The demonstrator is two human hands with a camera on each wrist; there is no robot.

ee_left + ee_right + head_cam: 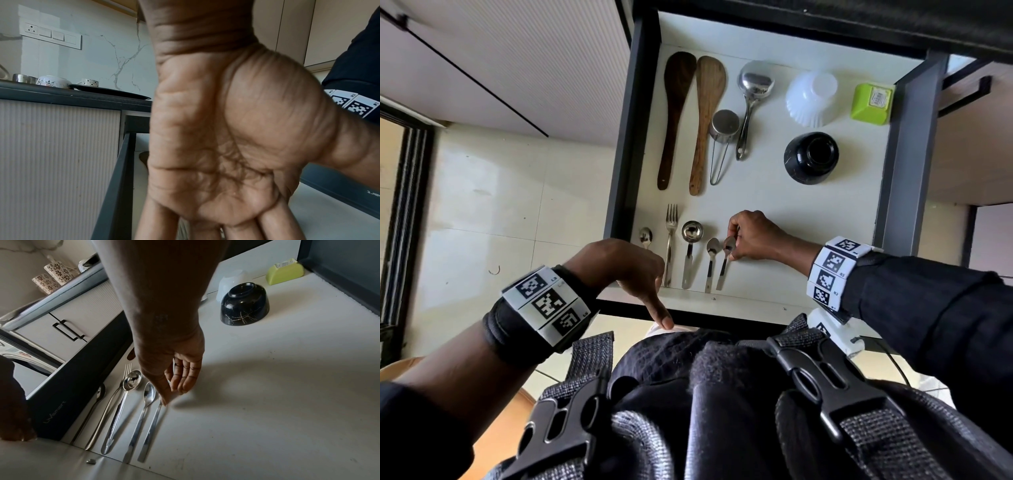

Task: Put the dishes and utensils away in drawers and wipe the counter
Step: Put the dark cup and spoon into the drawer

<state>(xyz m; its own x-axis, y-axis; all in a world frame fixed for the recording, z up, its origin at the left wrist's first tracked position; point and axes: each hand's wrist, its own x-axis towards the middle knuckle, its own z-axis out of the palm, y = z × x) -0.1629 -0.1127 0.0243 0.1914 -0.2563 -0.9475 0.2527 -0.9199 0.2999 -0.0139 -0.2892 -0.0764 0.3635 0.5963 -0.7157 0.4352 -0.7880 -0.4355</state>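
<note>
The drawer (791,209) stands pulled out below me. My right hand (732,245) reaches in near its front and pinches a steel spoon (723,272) at the bowl, and the spoon lies flat on the drawer floor. In the right wrist view my thumb sits on the spoon's (152,426) neck, the other fingers of that hand (170,395) are loosely extended, and the bowl is hidden. My left hand (650,291) hovers at the drawer's front left corner holding nothing, with its index finger pointing down over the front edge. The left wrist view shows that hand (226,224) as a bare palm.
Left of the held spoon lie another spoon (711,255), a small ladle (691,240), a fork (670,240) and a short spoon (645,237). Further back are two wooden spatulas (676,120), a ladle (753,92), a steel cup (723,126), upturned white (811,96) and black (811,157) bowls, and a green container (871,102). Cups (52,82) and a black plate (111,93) stand on the counter.
</note>
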